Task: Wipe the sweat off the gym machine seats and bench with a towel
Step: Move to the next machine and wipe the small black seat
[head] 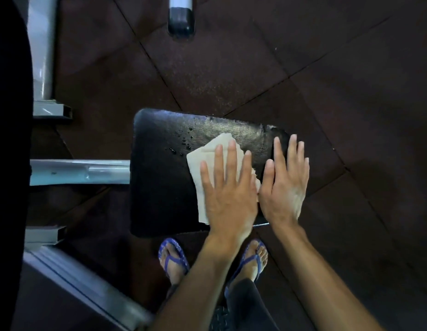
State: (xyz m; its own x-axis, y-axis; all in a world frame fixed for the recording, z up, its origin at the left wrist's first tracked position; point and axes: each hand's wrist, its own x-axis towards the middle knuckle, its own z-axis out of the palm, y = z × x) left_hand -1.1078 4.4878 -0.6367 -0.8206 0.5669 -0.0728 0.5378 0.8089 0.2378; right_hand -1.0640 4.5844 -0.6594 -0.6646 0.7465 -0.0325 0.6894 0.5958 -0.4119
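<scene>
Nearest the camera, two feet in blue sandals (174,259) stand on the dark rubber floor (351,91), just short of the seat's near edge. Above them both forearms reach forward onto the black seat (160,199). The left hand (229,187) lies flat, fingers spread and straight, pressing the pale towel (198,168) down against the pad rather than clutching it; the towel sits under that palm and sticks out past the fingertips toward the far edge and to the left. The right hand (284,182) is also flat and open, holding nothing, resting on the seat's right end, touching the left hand along the thumb side. Beyond the towel and to its left, droplets (184,142) bead on the pad, while the far right strip shows a smeared sheen. So the wet patch lies forward and left of the towel, and the left hand is the nearer one to carry it there. The seat's long axis runs left to right, ending at the grey frame (81,172) at left.
</scene>
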